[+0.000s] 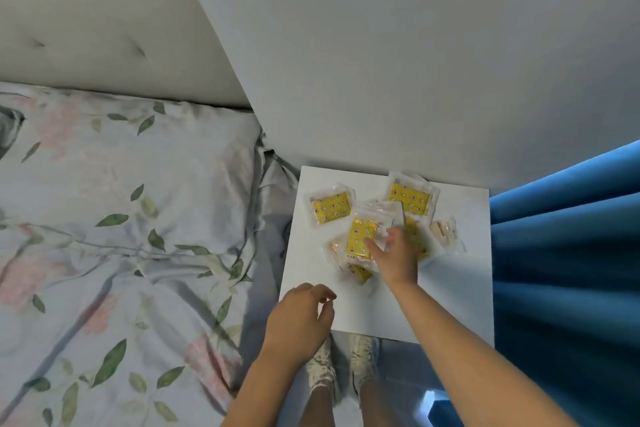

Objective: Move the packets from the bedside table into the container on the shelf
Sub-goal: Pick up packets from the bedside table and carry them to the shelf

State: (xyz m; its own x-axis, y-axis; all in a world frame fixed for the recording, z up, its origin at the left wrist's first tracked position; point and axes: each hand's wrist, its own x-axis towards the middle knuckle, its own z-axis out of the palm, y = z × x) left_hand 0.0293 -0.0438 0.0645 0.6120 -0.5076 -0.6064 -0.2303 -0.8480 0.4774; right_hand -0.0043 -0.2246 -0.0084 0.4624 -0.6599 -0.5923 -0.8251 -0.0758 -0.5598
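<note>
Several clear packets with yellow contents lie in a loose pile on the white bedside table [450, 295]. One packet [330, 206] sits apart at the back left, another [410, 197] at the back. My right hand [394, 258] reaches over the pile, its thumb and fingers closing on the middle packet [360, 236]. My left hand [299, 319] hovers over the table's front left corner, fingers loosely curled and holding nothing. The shelf and container are out of view.
A bed with a floral cover [121, 236] and padded headboard [104, 17] lies to the left of the table. A blue curtain [568, 253] hangs at the right. A white wall [415, 62] stands behind. My feet in pale shoes [343, 367] are below the table's front edge.
</note>
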